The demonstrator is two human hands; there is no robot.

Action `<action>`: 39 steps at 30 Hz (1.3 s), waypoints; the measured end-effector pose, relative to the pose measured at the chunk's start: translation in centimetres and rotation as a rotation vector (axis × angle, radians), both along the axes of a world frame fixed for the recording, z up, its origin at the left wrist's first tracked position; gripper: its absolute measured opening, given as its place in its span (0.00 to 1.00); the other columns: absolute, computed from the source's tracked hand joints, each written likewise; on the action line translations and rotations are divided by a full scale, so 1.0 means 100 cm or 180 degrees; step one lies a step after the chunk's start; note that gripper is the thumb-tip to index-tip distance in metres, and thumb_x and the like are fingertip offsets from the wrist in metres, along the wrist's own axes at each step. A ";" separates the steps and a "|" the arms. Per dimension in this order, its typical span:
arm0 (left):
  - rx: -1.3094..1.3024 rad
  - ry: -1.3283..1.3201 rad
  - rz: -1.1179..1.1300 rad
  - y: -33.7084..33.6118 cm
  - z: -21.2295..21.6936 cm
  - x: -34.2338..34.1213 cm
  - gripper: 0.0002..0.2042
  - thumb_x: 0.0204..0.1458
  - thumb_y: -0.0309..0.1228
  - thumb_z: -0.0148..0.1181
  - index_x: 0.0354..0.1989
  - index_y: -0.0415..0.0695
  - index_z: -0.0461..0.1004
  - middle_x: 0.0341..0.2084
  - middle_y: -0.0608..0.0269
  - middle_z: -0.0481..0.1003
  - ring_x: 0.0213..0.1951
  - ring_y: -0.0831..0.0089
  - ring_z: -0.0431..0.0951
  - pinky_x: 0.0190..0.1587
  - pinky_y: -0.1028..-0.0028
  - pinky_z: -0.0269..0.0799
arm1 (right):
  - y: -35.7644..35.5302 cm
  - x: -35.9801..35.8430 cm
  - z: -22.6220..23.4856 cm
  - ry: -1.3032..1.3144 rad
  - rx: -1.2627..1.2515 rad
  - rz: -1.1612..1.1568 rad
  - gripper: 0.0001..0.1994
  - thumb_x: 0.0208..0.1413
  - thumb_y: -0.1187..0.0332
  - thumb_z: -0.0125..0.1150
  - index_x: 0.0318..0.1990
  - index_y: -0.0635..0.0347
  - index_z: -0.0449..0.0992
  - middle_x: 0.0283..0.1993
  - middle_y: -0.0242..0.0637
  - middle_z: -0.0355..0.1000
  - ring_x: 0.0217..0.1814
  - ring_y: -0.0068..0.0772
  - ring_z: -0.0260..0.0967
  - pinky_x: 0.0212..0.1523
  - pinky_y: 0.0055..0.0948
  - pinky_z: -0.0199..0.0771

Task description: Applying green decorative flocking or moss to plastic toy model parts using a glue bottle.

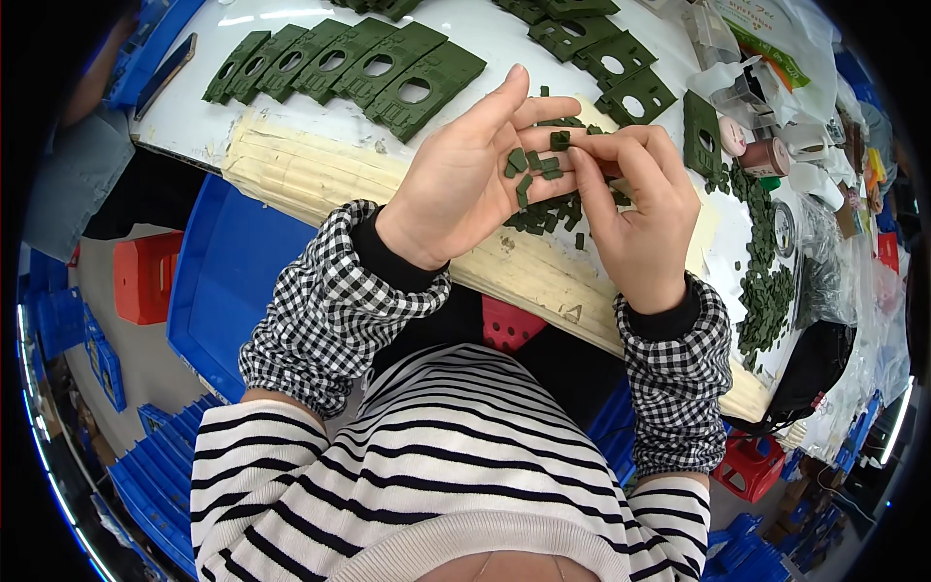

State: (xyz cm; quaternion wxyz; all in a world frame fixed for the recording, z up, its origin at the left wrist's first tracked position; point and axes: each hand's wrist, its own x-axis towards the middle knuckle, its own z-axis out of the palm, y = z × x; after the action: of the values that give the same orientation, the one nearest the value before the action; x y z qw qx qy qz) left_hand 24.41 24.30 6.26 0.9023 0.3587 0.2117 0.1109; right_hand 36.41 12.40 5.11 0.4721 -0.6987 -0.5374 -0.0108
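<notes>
My left hand (475, 160) is open, palm up, over the taped near edge of the table. Several small dark green plastic pieces (533, 165) lie on its palm and fingers. Between thumb and forefinger, my right hand (635, 199) pinches one small green plastic piece (561, 141), just above the left fingers. Under both hands, a heap of similar green pieces (553, 213) spreads on the table, partly hidden by them. Beyond my left hand, a row of flat green model tank hull plates (417, 89), each with a round hole, overlap one another.
More green hull plates (616, 60) lie at the far right, with one plate (702, 136) nearer. A long pile of small green parts (766, 291) runs down the right side, near small jars (766, 157) and plastic bags. A phone (167, 76) rests at the left edge. A blue tray (228, 272) sits below.
</notes>
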 end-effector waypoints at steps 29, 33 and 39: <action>0.0175 -0.0262 0.0516 -0.015 -0.006 0.018 0.30 0.67 0.49 0.34 0.64 0.33 0.57 0.54 0.50 0.67 0.56 0.66 0.69 0.61 0.66 0.66 | -0.001 -0.006 0.005 0.0944 -0.0098 0.0147 0.08 0.49 0.79 0.67 0.38 0.66 0.78 0.32 0.38 0.76 0.29 0.27 0.75 0.32 0.22 0.76; 0.0394 0.0041 0.0454 -0.009 -0.007 0.012 0.18 0.65 0.36 0.49 0.54 0.33 0.70 0.46 0.56 0.74 0.47 0.73 0.76 0.54 0.75 0.74 | -0.001 -0.001 0.005 0.0629 0.0158 -0.0208 0.06 0.50 0.80 0.66 0.37 0.66 0.78 0.34 0.38 0.77 0.30 0.26 0.75 0.32 0.22 0.76; 0.0517 0.0095 0.0194 -0.005 -0.009 0.007 0.14 0.61 0.33 0.56 0.49 0.36 0.76 0.41 0.59 0.78 0.44 0.75 0.79 0.50 0.77 0.78 | 0.000 0.001 0.008 0.0013 0.0235 -0.0257 0.06 0.49 0.79 0.67 0.35 0.64 0.80 0.34 0.37 0.74 0.30 0.27 0.73 0.30 0.21 0.75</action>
State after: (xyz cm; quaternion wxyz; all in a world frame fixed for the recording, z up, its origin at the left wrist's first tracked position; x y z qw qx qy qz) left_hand 25.15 23.77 5.39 0.8632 0.4257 0.2262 0.1498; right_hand 36.52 12.36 5.88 0.4978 -0.7020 -0.5070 -0.0483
